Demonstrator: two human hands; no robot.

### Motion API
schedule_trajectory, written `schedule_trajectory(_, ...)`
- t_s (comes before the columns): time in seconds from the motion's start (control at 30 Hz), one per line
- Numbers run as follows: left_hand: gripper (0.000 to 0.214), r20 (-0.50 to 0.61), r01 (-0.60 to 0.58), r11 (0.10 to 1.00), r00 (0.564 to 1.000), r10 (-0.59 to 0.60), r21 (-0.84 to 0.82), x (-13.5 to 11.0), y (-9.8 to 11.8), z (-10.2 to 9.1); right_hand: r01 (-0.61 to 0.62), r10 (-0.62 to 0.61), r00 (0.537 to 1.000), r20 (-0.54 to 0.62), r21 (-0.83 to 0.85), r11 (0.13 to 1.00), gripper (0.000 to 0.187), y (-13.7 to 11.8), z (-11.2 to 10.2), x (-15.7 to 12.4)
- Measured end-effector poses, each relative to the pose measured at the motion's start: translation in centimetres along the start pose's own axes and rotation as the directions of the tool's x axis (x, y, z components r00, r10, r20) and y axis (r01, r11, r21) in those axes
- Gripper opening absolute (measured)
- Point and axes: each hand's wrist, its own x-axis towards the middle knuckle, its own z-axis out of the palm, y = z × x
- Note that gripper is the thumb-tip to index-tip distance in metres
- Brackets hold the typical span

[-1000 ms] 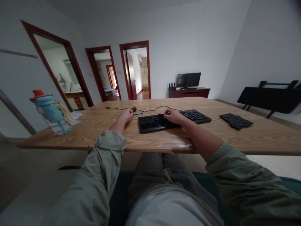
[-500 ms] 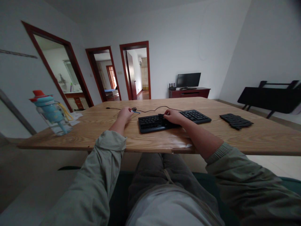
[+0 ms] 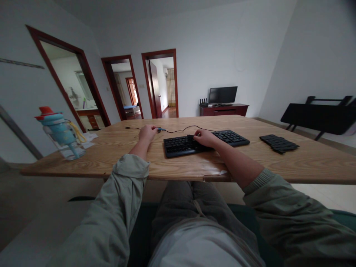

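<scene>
Keyboard (image 3: 205, 142), black and wide, lies flat on the wooden table (image 3: 278, 163) straight ahead of the seated person. Their right hand (image 3: 204, 137) rests on its middle, palm down and fingers loosely curled on the keys, gripping nothing. The keyboard's thin black cable (image 3: 180, 130) curves off across the wood from beyond the right hand toward the left hand (image 3: 147, 132). That hand lies just past the keyboard's left end, fingers drawn in around a small dark piece with a bit of blue (image 3: 160, 129) at the fingertips, where the cable runs by; whether the hand actually pinches it I cannot tell at this distance. Well to the right of the right hand lies a separate flat black pad of keys (image 3: 279, 142). Far out to the left of the left hand, near the table's edge, stands a blue water bottle with a red cap (image 3: 59, 131), with white paper (image 3: 88, 139) lying just beyond it.
</scene>
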Motion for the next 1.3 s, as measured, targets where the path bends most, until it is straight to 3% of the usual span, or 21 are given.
schedule_trajectory(0.27,0.031,-0.149,-0.01,1.0,0.989,0.012,0.015,0.22,-0.06,-0.16,-0.002,0.002,1.0,-0.006,-0.014,1.0,0.021,-0.18,-0.13,-0.12)
schedule_trajectory(0.5,0.03,-0.284,-0.112,0.993,0.954,0.094,-0.047,0.12,0.06,-0.42,-0.015,0.015,1.0,-0.005,-0.005,1.0,0.02,-0.33,-0.16,-0.24)
schedule_trajectory(0.9,0.028,-0.24,-0.009,1.0,0.971,0.003,-0.022,-0.26,0.79,-0.91,-0.015,0.015,1.0,0.008,-0.006,1.0,0.02,-0.35,-0.23,-0.24)
schedule_trajectory(1.3,0.028,-0.272,-0.052,0.999,0.961,0.047,-0.013,-0.21,0.62,-0.86,0.002,-0.002,1.0,0.0,0.013,1.0,0.016,-0.13,-0.05,-0.04)
